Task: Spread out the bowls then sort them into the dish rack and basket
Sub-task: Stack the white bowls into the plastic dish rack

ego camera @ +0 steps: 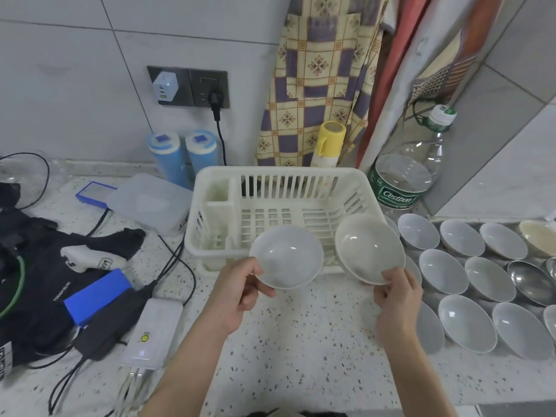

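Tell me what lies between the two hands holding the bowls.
Between left hand and right hand, the head view shows only bare speckled counter.

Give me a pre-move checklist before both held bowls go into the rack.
1. Left hand pinches the left bowl by its rim: ok.
2. Right hand pinches the right bowl by its rim: ok.
3. Dish rack main bay holds no dishes: ok.
4. Held bowls apart, not touching: ok.
5. Spread bowls lie right of the rack, off the path: ok.
6. Basket in view: not ok, none seen.
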A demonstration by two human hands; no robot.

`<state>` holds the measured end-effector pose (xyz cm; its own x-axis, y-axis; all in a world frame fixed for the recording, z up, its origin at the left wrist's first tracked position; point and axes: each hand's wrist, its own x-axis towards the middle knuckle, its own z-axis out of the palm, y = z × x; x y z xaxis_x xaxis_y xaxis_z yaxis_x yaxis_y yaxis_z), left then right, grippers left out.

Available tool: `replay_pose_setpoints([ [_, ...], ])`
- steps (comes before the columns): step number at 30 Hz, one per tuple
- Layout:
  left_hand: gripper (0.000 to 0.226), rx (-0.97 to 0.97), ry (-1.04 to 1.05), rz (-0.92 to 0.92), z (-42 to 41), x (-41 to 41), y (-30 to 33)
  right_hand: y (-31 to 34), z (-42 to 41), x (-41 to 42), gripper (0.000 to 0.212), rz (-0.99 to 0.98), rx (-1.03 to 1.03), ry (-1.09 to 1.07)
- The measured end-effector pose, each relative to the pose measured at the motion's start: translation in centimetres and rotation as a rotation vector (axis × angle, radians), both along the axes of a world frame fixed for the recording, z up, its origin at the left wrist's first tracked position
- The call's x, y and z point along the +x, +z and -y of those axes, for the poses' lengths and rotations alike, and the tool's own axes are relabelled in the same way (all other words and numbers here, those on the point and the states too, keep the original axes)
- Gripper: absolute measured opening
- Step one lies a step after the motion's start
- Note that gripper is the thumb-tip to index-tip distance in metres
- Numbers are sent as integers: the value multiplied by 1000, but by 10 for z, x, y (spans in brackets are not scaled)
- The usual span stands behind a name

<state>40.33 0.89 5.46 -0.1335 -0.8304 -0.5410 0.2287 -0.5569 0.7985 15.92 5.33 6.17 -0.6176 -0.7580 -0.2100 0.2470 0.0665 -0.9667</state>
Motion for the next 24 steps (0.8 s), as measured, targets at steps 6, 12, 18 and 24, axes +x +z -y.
replay_pose_setpoints([
  [6, 21, -56, 131, 27, 38, 26, 10, 20, 65, 16, 16, -244, 71, 200],
  [12, 17, -60, 286, -119, 73, 46, 16, 7, 131, 28, 44, -375, 187, 282],
  [18, 15, -108, 367, -74, 115, 39, 18, -14, 177, 48, 49, -401, 325, 452],
  [24, 16, -207, 319, 107, 152, 26, 12, -37, 209, 68, 48, -361, 453, 615],
])
